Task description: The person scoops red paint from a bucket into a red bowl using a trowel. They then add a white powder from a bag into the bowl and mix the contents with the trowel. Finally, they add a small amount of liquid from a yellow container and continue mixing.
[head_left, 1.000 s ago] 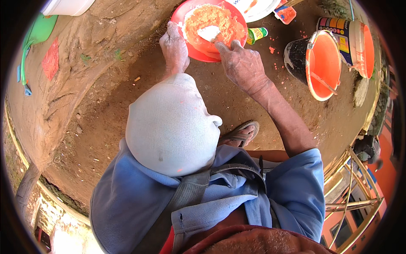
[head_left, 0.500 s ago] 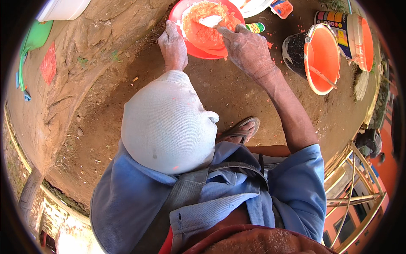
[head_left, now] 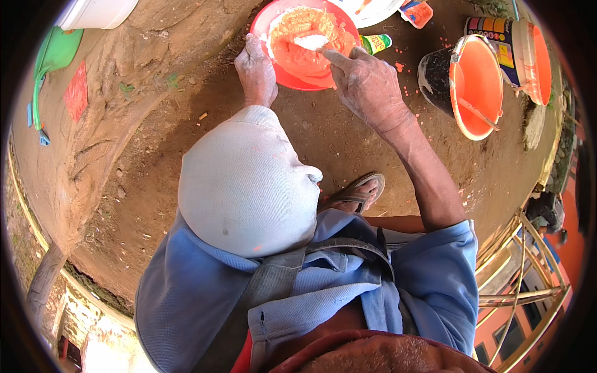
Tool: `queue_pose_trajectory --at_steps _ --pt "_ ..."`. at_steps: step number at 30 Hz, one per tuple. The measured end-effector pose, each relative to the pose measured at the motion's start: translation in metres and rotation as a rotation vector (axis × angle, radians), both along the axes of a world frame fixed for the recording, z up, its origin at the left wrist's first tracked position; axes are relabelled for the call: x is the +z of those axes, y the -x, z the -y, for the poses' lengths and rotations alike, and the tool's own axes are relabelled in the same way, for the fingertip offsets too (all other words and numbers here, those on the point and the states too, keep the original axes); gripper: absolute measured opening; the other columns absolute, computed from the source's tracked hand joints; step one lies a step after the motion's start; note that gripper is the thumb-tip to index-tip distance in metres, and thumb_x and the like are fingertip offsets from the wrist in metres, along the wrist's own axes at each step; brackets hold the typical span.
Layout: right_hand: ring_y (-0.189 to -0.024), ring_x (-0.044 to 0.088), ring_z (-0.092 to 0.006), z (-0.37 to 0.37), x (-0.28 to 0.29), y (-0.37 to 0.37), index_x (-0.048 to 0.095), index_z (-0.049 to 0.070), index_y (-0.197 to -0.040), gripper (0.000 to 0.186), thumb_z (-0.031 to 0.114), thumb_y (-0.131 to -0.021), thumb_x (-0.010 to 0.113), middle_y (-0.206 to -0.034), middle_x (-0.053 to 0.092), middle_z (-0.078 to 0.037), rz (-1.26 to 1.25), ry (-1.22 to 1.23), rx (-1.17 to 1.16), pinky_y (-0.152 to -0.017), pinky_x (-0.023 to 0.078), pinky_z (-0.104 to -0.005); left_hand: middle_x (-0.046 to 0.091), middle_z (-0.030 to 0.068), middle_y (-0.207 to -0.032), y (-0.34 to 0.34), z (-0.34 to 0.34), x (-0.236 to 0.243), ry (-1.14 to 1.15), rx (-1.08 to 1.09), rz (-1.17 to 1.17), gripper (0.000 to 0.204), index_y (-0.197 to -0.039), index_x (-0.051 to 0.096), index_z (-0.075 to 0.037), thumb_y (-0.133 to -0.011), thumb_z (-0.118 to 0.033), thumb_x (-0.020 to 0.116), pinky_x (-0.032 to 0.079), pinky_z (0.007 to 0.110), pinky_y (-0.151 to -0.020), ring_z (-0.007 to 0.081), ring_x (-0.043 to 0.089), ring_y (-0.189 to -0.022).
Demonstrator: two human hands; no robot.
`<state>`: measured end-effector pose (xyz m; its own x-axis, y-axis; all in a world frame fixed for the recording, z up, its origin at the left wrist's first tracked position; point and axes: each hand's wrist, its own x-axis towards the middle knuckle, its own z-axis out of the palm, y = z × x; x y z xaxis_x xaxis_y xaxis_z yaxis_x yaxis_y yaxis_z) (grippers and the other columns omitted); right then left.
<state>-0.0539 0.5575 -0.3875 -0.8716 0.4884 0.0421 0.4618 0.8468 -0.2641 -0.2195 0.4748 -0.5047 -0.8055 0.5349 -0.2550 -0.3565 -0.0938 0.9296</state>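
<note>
A red plastic bowl (head_left: 297,82) at the top centre holds thick orange paste (head_left: 291,59), with white residue around its inner wall. My left hand (head_left: 257,74) grips the bowl's left rim, thumb on top and fingers hidden beneath. Closed around a scraper, my right hand (head_left: 370,90) reaches over the bowl's right side. The scraper's pale blade (head_left: 311,41) lies in the paste; my fingers cover its handle. Just right of the bowl, close to my right knuckles, is a green and yellow packet (head_left: 377,43).
A black bucket (head_left: 433,78), orange inside, leans at the right with a stick across its mouth. Beside it lies another orange-stained bucket (head_left: 533,62). A small orange-smeared container (head_left: 418,13) and white round vessel (head_left: 373,11) sit beyond. Rock with a green plastic item (head_left: 61,53) rises left.
My right hand has drawn the scraper slightly nearer through the paste, leaving a changed furrow. My left hand keeps its hold on the rim. The whole view has shifted a little.
</note>
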Motion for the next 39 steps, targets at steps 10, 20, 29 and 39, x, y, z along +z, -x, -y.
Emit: queue_pose_trajectory --at_steps 10,20,29,39 --pt "-0.067 0.066 -0.0325 -0.01 -0.014 0.0 0.062 0.018 -0.123 0.032 0.018 -0.091 0.06 -0.086 0.062 -0.013 0.046 -0.104 0.015 -0.059 0.056 -0.0429 0.065 0.0082 -0.105 -0.01 -0.006 0.004 -0.076 -0.031 0.046 0.039 -0.107 0.062 0.005 -0.107 -0.028 0.041 0.05 0.029 -0.085 0.0134 0.061 -0.095" --pt "-0.07 0.067 -0.0319 -0.032 0.008 -0.044 0.061 0.021 -0.125 0.042 0.012 -0.084 0.065 -0.087 0.061 -0.012 0.131 -0.053 0.193 -0.063 0.055 -0.0432 0.067 0.0105 -0.108 0.028 0.003 0.01 -0.081 -0.092 0.173 0.039 -0.113 0.059 0.004 -0.106 -0.031 0.042 0.055 0.035 -0.085 0.0187 0.066 -0.095" --pt "-0.069 0.065 -0.0294 -0.009 -0.016 -0.005 0.066 0.02 -0.122 0.031 0.017 -0.091 0.062 -0.082 0.061 -0.01 0.052 -0.043 0.093 -0.06 0.054 -0.0408 0.066 0.015 -0.113 0.023 -0.001 0.003 -0.066 -0.066 0.156 0.041 -0.117 0.056 0.006 -0.105 -0.031 0.042 0.055 0.036 -0.086 0.0214 0.067 -0.098" --pt "-0.07 0.067 -0.033 -0.003 -0.018 -0.015 0.062 0.019 -0.121 0.031 0.017 -0.09 0.06 -0.083 0.062 -0.014 0.042 0.022 0.103 -0.063 0.055 -0.0451 0.066 0.0131 -0.113 0.025 -0.005 0.002 -0.06 -0.09 0.099 0.04 -0.117 0.056 0.006 -0.105 -0.029 0.041 0.056 0.038 -0.087 0.0217 0.067 -0.099"
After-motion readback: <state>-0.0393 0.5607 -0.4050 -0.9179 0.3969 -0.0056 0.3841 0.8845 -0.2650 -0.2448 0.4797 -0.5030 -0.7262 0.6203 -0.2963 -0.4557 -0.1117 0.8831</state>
